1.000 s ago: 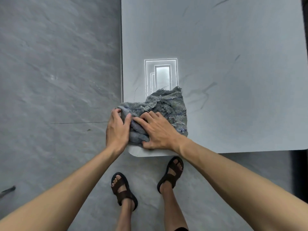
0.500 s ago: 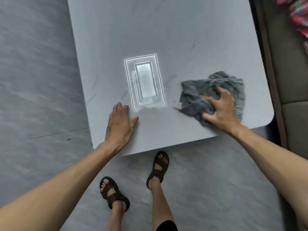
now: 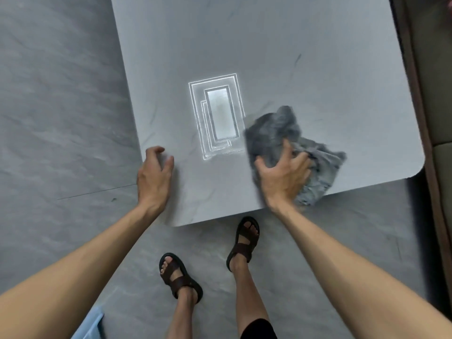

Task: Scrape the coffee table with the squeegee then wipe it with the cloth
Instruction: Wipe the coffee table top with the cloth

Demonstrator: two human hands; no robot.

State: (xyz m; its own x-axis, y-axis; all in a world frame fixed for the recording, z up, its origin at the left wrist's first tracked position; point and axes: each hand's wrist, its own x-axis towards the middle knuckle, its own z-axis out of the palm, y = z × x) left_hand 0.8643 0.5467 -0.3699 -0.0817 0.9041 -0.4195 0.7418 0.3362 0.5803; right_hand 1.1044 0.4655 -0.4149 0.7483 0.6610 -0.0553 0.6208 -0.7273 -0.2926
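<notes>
The job is at the wiping part. The right hand (image 3: 281,174) presses down on the cloth (image 3: 293,143), with its fingers spread wide and curled a little into the folds. The cloth lies bunched up on the coffee table (image 3: 269,45), close to the front edge and not far from the front right corner. It looks blurry, so it is probably sliding right now.

The left hand (image 3: 154,177) rests at the front left corner of the table. Its fingers are bent and loose, and it holds nothing. It seems to be there just to keep the person steady.

No squeegee shows anywhere, so the scraping part is likely done. A bright light shines back off the middle of the table.

I cannot tell which parts of the table are already wiped. The far side of the table may be left to wipe.
</notes>
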